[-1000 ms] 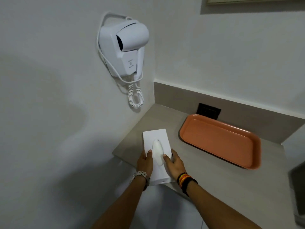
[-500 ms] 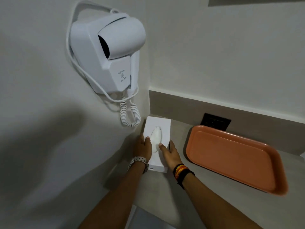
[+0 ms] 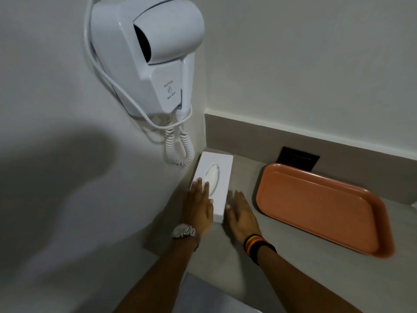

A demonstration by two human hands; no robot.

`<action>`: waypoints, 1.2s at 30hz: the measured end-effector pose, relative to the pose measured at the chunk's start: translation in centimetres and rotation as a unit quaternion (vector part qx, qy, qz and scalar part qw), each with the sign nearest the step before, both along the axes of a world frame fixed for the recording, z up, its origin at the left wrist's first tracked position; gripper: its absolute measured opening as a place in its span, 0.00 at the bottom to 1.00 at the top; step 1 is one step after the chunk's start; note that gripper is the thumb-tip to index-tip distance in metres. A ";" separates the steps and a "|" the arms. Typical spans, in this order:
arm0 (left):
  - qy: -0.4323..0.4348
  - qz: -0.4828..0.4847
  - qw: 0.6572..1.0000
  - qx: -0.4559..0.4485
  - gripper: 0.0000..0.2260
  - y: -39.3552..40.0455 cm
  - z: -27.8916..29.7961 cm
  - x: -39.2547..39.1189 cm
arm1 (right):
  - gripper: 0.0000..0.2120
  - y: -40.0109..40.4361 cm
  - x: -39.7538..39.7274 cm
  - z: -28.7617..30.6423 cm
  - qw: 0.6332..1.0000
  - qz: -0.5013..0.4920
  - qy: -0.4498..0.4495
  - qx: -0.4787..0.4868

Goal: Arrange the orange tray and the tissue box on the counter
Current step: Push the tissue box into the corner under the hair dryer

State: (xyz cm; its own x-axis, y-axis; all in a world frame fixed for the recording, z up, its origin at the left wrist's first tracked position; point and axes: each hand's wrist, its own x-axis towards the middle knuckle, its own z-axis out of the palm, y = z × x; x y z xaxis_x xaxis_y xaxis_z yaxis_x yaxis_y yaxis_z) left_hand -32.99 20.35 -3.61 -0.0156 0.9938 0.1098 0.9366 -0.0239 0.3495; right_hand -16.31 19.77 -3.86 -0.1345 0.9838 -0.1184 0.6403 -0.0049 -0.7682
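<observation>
**Tissue box in the corner of the surface**

On the grey surface (image 3: pixel 282 242), the white tissue box (image 3: pixel 220 177) lies in the corner under the wall hair dryer (image 3: pixel 146 55). The left hand (image 3: pixel 199 206) rests flat on it, the right hand (image 3: pixel 242 213) is flat beside it. The orange tray (image 3: pixel 320 206) lies nearby.

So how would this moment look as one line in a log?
tissue box: in counter corner, by wall | left hand: flat on it | right hand: beside | orange tray: untouched

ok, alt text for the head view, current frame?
Two bare hands lie flat, fingers extended, at the near end of a white tissue box in the counter's left corner: left hand on its top, right hand beside it. An empty orange tray lies to the right, a white hair dryer hangs on the wall above.
</observation>
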 end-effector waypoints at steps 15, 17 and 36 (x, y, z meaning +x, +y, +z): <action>0.087 -0.080 0.993 -0.016 0.34 -8.0 -2.0 4.8 | 0.41 -10.0 7.6 -5.4 0.948 0.112 -0.292 0.059; 0.094 -0.078 0.992 -0.021 0.36 -7.8 -2.0 4.4 | 0.40 -10.0 7.4 -5.5 0.947 0.106 -0.298 0.063; 0.129 -0.058 0.988 -0.061 0.41 -0.4 -2.0 0.1 | 0.38 -10.3 7.2 -5.6 0.949 0.078 -0.295 0.074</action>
State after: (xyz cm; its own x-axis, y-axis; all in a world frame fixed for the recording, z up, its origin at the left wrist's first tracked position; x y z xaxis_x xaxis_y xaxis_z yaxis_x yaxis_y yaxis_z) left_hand -32.92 19.93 -5.64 0.1126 0.9933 -0.0263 0.9884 -0.1093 0.1055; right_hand -9.08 9.49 -9.45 -0.2327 0.9693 -0.0796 0.9436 0.2052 -0.2599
